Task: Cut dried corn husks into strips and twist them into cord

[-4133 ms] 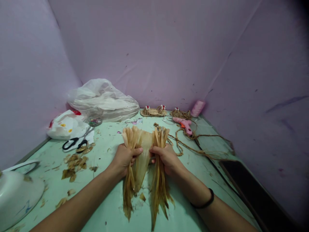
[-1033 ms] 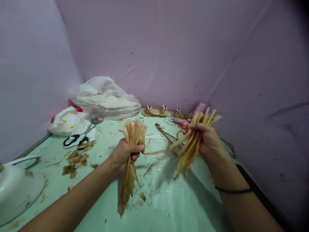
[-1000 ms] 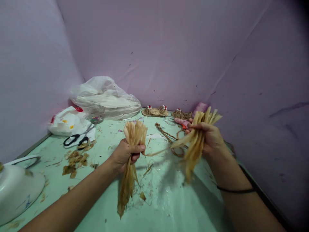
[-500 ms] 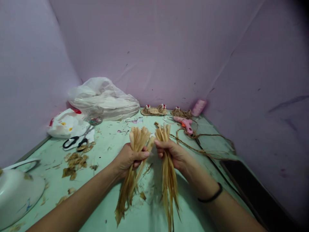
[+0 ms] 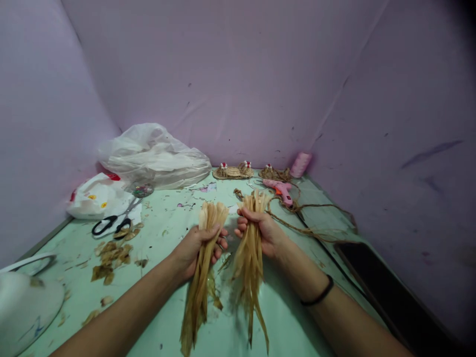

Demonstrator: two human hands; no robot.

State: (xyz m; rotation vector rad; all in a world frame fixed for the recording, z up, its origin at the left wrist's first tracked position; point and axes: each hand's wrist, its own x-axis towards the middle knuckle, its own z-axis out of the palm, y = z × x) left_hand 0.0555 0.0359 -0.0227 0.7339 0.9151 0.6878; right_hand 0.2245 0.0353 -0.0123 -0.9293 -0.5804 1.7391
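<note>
My left hand (image 5: pixel 203 245) is closed around a bundle of dried husk strips (image 5: pixel 198 302), thumb laid across the front. The pale, fanned ends stick up above the fist, and the browner, ragged ends hang toward the table. Close beside it, my right hand (image 5: pixel 262 230) grips a second bundle of dried husk strips (image 5: pixel 250 277), also upright, its lower ends loose and spread out. A small gap separates the two hands. Both bundles are held above the pale green table (image 5: pixel 148 307). A dark band circles my right wrist.
Black-handled scissors (image 5: pixel 122 223), husk scraps (image 5: pixel 111 258) and a white bowl-like object (image 5: pixel 33 307) lie left. Behind are a plastic bag (image 5: pixel 159 158), woven slippers (image 5: pixel 233 172) and a pink thread spool (image 5: pixel 300 164). A pink glue gun (image 5: pixel 280 190), braided cord (image 5: pixel 297 225) and dark phone-like slab (image 5: pixel 383 292) sit right.
A strip that jutted from my left hand toward the right has left that hand. The right bundle now looks wider and hangs further left. The view has shifted slightly.
</note>
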